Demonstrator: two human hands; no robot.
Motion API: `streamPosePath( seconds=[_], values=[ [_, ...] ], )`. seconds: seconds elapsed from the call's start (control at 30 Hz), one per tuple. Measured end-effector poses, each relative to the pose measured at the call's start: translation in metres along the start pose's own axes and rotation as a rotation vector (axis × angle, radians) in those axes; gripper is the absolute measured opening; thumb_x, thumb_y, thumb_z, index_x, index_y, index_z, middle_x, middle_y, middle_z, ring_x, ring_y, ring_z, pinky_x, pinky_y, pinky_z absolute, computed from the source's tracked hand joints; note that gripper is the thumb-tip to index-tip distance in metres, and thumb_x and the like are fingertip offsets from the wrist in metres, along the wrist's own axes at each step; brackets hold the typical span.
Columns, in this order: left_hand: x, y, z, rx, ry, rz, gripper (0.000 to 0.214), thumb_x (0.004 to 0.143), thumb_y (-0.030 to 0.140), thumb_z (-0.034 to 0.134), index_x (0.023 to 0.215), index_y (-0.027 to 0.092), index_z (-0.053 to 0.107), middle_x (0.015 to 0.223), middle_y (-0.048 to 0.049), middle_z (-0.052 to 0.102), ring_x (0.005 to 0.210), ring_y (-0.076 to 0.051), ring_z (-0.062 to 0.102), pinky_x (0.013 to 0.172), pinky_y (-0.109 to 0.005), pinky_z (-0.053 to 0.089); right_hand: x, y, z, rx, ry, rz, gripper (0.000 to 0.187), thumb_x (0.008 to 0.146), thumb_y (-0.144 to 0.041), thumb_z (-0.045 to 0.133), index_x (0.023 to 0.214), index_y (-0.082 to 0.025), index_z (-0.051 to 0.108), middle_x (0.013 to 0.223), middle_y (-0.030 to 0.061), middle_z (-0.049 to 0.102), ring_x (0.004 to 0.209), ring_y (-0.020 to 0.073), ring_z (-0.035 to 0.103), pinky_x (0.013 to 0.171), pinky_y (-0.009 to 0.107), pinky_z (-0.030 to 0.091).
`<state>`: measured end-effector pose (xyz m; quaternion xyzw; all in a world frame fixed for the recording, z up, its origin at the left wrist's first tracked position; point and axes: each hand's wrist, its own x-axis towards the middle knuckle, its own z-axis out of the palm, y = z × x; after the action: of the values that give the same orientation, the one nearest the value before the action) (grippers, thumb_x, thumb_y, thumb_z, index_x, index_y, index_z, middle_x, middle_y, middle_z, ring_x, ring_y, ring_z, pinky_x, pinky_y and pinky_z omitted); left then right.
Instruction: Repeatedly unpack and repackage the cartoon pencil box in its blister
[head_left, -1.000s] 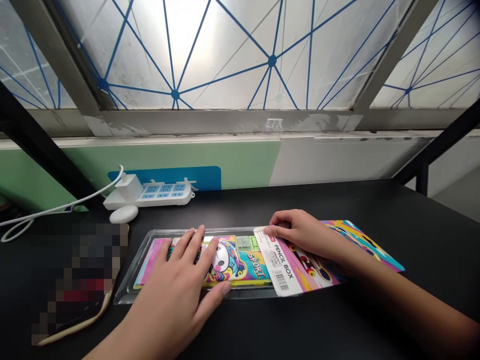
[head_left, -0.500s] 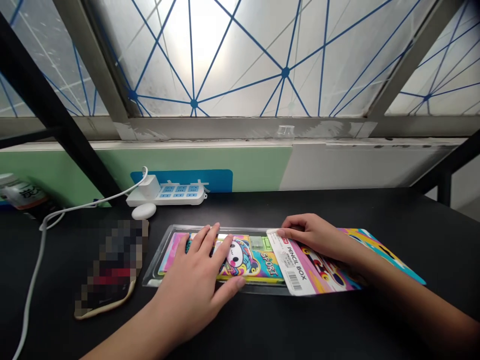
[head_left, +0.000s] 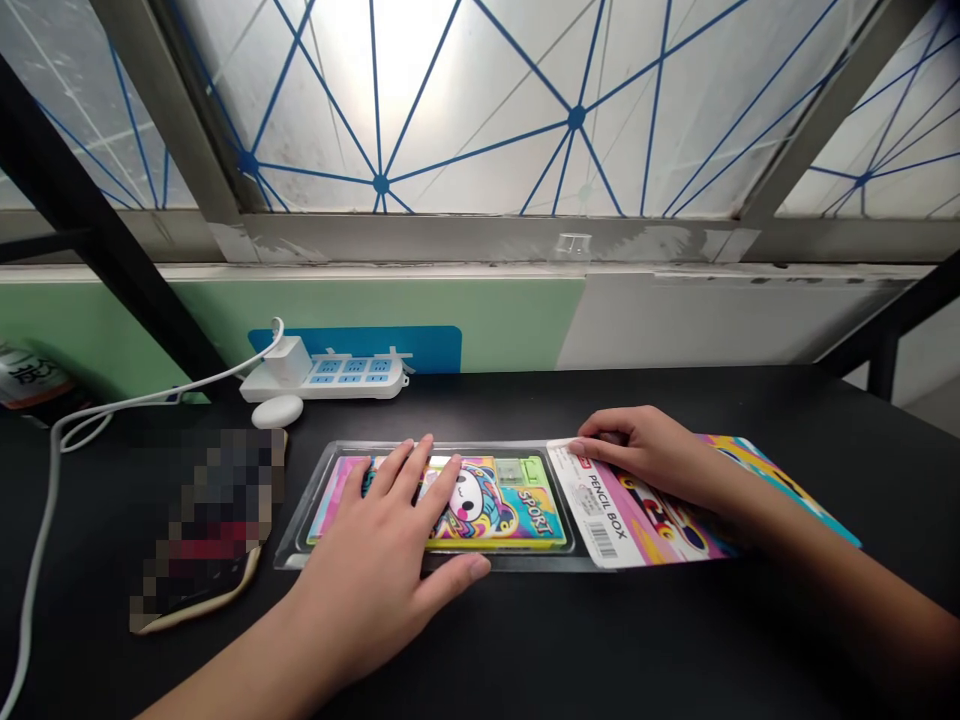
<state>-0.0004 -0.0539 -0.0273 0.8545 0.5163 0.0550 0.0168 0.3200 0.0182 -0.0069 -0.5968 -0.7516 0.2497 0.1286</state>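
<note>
A colourful pencil box [head_left: 517, 508] with a cartoon face and the word SPORT lies in a clear plastic tray [head_left: 302, 510] on the black desk. My left hand [head_left: 390, 555] rests over the box's left part, fingers spread and palm down, hiding some of its print. To the right, a printed card [head_left: 609, 515] marked PENCIL BOX overlaps the tray's right end. My right hand [head_left: 649, 450] pinches the card near its upper left edge between thumb and fingers. My right hand and forearm cover part of the card's picture.
A white power strip [head_left: 360, 378] with a plugged-in charger [head_left: 289, 362] stands by the wall. Its white cable [head_left: 46, 520] runs down the left side. A round white item [head_left: 277, 411], a blurred-out phone-like object [head_left: 214, 540] and a dark jar [head_left: 34, 385] are also left.
My right hand has drawn the card slightly rightward, uncovering the right end of the pencil box. My left hand stays spread over the box. The camera view has shifted a little.
</note>
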Motion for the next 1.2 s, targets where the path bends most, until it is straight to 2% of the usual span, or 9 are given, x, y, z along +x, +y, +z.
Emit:
streamPosePath(
  seconds=[0.2,0.33,0.47,0.73,0.87,1.03,1.2],
  values=[
    [0.001,-0.005,0.001,0.005,0.037,0.05,0.073,0.093,0.073,0.036,0.153,0.032,0.037,0.161,-0.0111,0.03,0.145,-0.039,0.032,0.109,-0.061,0.028,-0.001,0.008,-0.009,-0.082,0.022,-0.051,0.042,0.086,-0.063,0.057,0.081,-0.024,0.073,0.067,0.0013,0.065,0.062,0.0176,0.055,0.055,0.029,0.038],
    [0.001,-0.007,0.003,0.022,0.047,0.057,0.073,0.092,0.073,0.038,0.153,0.033,0.035,0.161,-0.0103,0.031,0.145,-0.038,0.032,0.11,-0.06,0.027,-0.004,0.005,-0.008,-0.107,0.082,-0.077,0.039,0.086,-0.061,0.058,0.079,-0.025,0.072,0.071,0.0011,0.068,0.063,0.0174,0.057,0.057,0.029,0.039],
    [0.001,-0.005,0.004,0.049,0.049,0.038,0.073,0.093,0.072,0.036,0.153,0.03,0.037,0.162,-0.0119,0.028,0.145,-0.038,0.032,0.11,-0.06,0.027,-0.007,0.0,-0.004,-0.112,0.141,-0.042,0.039,0.085,-0.061,0.059,0.08,-0.025,0.072,0.074,0.0024,0.07,0.064,0.0184,0.06,0.058,0.03,0.04],
    [0.002,-0.003,0.004,0.053,0.036,0.027,0.076,0.092,0.074,0.035,0.153,0.03,0.037,0.162,-0.0121,0.028,0.145,-0.038,0.031,0.109,-0.061,0.027,-0.006,0.002,-0.005,0.082,0.052,0.033,0.037,0.083,-0.059,0.062,0.083,-0.023,0.072,0.071,0.0017,0.069,0.065,0.0181,0.059,0.056,0.028,0.04],
    [0.003,-0.006,0.002,0.041,0.019,0.046,0.083,0.087,0.079,0.037,0.154,0.03,0.035,0.162,-0.0126,0.027,0.146,-0.039,0.029,0.109,-0.062,0.027,-0.005,0.003,-0.005,0.004,0.047,0.001,0.039,0.085,-0.06,0.059,0.081,-0.024,0.07,0.067,0.0008,0.066,0.062,0.0172,0.056,0.055,0.028,0.038],
    [0.005,-0.012,0.002,0.039,0.03,0.05,0.085,0.085,0.081,0.042,0.154,0.032,0.035,0.162,-0.0117,0.028,0.146,-0.039,0.029,0.111,-0.061,0.026,-0.005,0.003,0.001,-0.09,0.15,-0.086,0.036,0.088,-0.058,0.057,0.081,-0.024,0.068,0.072,0.0016,0.068,0.064,0.0174,0.057,0.059,0.029,0.039],
    [0.006,-0.011,0.002,0.045,0.039,0.052,0.084,0.086,0.08,0.04,0.153,0.03,0.036,0.162,-0.0135,0.026,0.147,-0.04,0.028,0.11,-0.062,0.025,-0.005,0.002,0.006,-0.031,0.121,-0.011,0.039,0.086,-0.061,0.057,0.082,-0.025,0.07,0.073,0.0011,0.069,0.065,0.0183,0.059,0.057,0.029,0.038]
  ],
)
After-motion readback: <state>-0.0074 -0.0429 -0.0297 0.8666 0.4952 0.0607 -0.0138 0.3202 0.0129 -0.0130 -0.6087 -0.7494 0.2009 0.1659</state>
